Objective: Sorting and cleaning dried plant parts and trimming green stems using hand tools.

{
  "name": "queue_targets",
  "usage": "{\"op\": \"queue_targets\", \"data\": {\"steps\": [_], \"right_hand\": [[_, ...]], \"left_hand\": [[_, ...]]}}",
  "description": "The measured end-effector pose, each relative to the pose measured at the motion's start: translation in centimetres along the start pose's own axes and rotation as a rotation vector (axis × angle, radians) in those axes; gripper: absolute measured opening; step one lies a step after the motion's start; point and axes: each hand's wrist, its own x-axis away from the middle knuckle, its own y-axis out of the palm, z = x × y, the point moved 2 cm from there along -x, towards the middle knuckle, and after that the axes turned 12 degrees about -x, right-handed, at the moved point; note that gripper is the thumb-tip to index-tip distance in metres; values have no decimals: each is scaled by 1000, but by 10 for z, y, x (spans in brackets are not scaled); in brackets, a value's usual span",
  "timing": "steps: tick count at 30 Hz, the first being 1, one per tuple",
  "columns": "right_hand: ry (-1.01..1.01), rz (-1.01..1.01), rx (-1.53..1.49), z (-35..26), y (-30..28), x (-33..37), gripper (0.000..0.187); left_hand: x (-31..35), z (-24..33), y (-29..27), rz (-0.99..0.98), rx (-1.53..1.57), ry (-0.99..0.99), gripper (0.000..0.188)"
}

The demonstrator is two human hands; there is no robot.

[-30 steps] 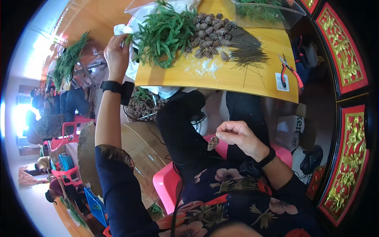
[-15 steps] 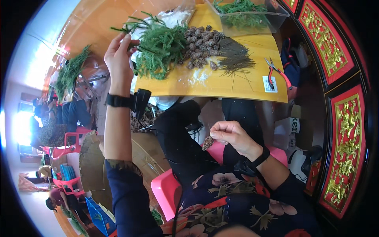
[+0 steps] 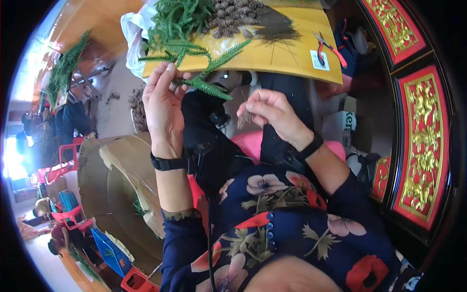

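Note:
My left hand [image 3: 165,95] is closed around the base of a green artificial pine sprig [image 3: 214,63], whose branches fan out above and to the right of the fingers. To its right, my right hand [image 3: 275,111] pinches a brown pine cone [image 3: 244,119], partly covered by the fingers. A thin wire seems to rise from the cone. Both hands are above my lap, in front of the yellow table [image 3: 233,63]. On the table lie a heap of green sprigs [image 3: 177,19], a pile of pine cones [image 3: 233,17] and a bundle of dark wires [image 3: 275,27].
Red-handled pliers [image 3: 328,51] rest at the table's right side. A white plastic bag [image 3: 131,39] hangs at its left edge. A large cardboard box [image 3: 107,185] stands left of me, and carved red-and-gold panels [image 3: 418,146] line the right. Other people work far left.
My left hand has come back from the heap toward my lap with a sprig in it. My right hand, still pinching the pine cone, has risen slightly in view. The view has shifted.

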Motion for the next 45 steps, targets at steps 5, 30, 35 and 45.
{"op": "queue_targets", "data": {"steps": [5,30,35,45], "right_hand": [[-117,-56,109,-13,36,9,10],[-622,237,1173,-4,63,12,10],[-690,202,1238,-4,68,14,10],[-682,211,1226,-10,77,24,10]], "left_hand": [[40,-20,-8,134,-206,9,10],[91,-53,5,163,-157,42,8],[98,-51,7,216,-198,94,9],[105,-45,14,276,-313,300,9]]}}
